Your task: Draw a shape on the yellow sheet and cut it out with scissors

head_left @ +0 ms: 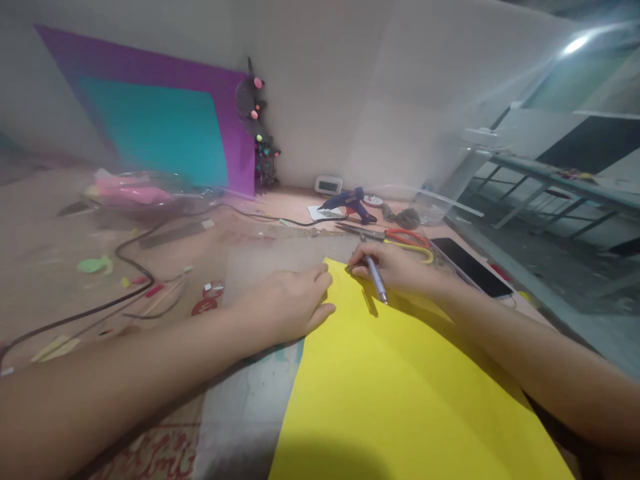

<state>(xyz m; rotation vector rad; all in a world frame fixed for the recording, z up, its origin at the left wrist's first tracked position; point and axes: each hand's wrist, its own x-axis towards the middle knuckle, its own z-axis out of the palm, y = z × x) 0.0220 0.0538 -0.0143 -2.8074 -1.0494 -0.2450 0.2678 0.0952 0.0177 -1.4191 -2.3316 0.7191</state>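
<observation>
A large yellow sheet (380, 393) of paper or thin foam lies before me and runs off the bottom of the view. My left hand (290, 303) rests on its far left edge, fingers stretched out with the thumb apart, holding nothing. Close by on the right, my right hand (383, 263) pinches a light purple pen (377, 280) near the sheet's far edge. The writing tip is hidden behind the fingers, so I cannot tell whether it touches the sheet. Beneath the sheet is a greyish translucent mat (240, 407).
Beyond my right hand lie scissors (407, 238) with orange and yellow handles, a dark blue glue gun (353, 203) and a small digital clock (329, 185). A phone (470, 267) lies at the right edge. A cord (125, 253) and scraps cover the left; a purple-and-teal panel (160, 133) leans behind.
</observation>
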